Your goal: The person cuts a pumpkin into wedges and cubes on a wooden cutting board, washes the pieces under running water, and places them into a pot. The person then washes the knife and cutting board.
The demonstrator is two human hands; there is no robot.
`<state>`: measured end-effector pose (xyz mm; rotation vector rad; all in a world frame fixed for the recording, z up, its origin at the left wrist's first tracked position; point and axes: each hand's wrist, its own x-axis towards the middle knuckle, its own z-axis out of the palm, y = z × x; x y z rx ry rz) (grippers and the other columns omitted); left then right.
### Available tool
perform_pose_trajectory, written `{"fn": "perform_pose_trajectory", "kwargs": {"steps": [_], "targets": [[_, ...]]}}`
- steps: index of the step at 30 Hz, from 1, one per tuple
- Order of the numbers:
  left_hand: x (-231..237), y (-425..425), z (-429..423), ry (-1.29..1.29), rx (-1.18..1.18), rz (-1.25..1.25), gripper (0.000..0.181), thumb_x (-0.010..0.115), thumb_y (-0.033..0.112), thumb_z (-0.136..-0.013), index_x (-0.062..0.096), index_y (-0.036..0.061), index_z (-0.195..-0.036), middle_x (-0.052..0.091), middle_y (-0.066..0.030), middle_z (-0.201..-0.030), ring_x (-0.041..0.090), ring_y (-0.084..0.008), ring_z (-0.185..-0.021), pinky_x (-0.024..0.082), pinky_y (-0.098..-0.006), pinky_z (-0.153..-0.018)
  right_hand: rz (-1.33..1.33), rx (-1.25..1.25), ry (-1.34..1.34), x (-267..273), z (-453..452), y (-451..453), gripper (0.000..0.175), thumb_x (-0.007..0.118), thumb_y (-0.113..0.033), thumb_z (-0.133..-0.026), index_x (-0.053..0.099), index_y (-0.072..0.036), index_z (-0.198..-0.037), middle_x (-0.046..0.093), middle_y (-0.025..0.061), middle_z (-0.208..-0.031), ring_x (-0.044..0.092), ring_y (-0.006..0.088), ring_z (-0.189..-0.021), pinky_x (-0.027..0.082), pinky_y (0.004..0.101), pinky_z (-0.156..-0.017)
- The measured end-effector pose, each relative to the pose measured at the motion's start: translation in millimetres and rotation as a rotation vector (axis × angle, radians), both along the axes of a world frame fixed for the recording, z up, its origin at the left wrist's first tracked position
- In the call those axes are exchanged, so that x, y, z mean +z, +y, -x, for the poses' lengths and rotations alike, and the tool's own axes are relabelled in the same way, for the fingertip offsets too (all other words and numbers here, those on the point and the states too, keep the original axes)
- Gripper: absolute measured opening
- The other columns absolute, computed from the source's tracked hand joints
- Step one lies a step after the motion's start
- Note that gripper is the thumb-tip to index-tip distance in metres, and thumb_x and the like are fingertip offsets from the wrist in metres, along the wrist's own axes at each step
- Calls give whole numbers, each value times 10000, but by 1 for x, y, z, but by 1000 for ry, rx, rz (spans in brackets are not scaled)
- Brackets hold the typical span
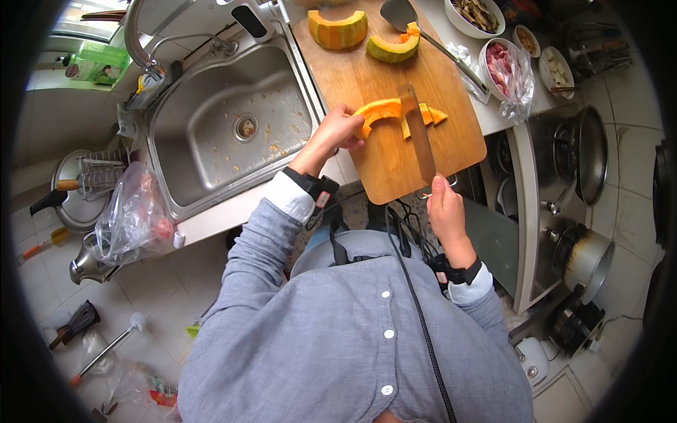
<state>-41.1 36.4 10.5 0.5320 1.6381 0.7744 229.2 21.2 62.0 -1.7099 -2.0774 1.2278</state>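
My left hand (344,128) grips the left end of a curved, peeled pumpkin slice (382,110) on a wooden cutting board (359,174). In my right hand (445,209) is the handle of a broad kitchen knife (419,135). Its blade stands across the right end of the slice; whether the edge has reached the board cannot be seen. Just right of the blade lie several cut pumpkin pieces (437,115). Toward the far side of the board rest two pumpkin wedges with rind, a thick one (338,33) and a thinner one (392,50).
A spatula (444,45) lies over the board's far right edge. Bowls of raw meat (498,66), white cubes (556,71) and dried food (476,16) stand beyond it. A steel sink (211,153) with scraps is on the left; a stove with a wok (589,153) and a pot (587,264) is right.
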Motion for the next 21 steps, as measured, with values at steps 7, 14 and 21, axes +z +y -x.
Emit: {"fn": "perform_pose_trajectory", "kwargs": {"steps": [7, 14, 21], "targets": [[8, -12, -13, -107, 67, 26, 279, 464, 121, -839, 415, 7, -1088, 592, -132, -873, 653, -183, -616, 541, -279, -541, -60, 77, -39, 10, 20, -5, 430, 320, -385, -973, 565, -100, -1183, 626, 242, -775, 608, 424, -761, 477, 479, -652], [4, -31, -21, -93, 135, -108, 353, 492, 120, -869, 357, 40, -1186, 553, -148, -993, 655, -191, -700, 546, -285, -633, -97, 101, -76, 4, 24, -8, 414, 326, -379, -970, 569, -118, -1180, 634, 229, -777, 610, 420, -753, 478, 485, -655], [1, -37, -34, 515, -6, -359, 438, 680, 275, -828, 456, 44, -1125, 526, -126, -989, 608, -157, -732, 516, -261, -685, -104, 105, -116, -2, 31, -6, 408, 328, -377, -968, 576, -109, -1150, 636, 226, -778, 614, 417, -752, 477, 493, -655]]}}
